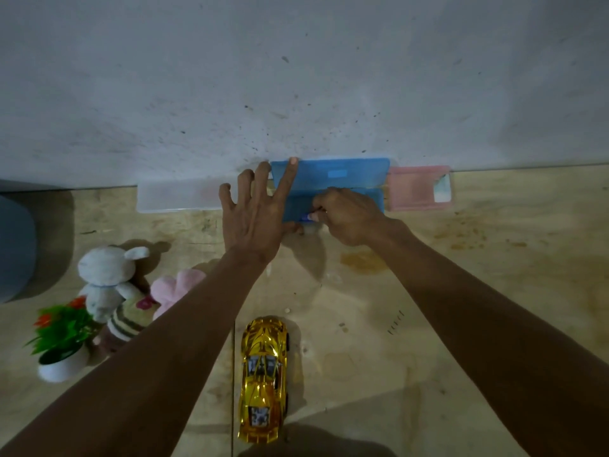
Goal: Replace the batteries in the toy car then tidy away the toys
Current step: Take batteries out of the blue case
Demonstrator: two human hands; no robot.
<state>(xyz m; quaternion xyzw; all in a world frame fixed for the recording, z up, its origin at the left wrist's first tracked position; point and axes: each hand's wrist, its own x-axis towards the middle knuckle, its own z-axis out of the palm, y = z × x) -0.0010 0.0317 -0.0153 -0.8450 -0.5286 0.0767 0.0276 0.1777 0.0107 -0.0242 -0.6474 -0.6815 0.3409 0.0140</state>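
A shiny gold toy car [263, 379] lies on the wooden table near me, upright, nose pointing away. At the far edge against the wall stands a blue plastic box [336, 179] with its lid raised. My left hand [257, 212] is spread, index finger resting on the lid's left edge. My right hand [349, 214] is inside the box's front, pinching a small blue-tipped thing [306, 217]; I cannot tell what it is.
A clear box [178, 197] stands left of the blue one and a pink box [418, 188] right of it. At the left are a white plush rabbit [105, 278], a pink plush [178, 288], a striped plush [125, 324] and a potted fake plant [62, 341].
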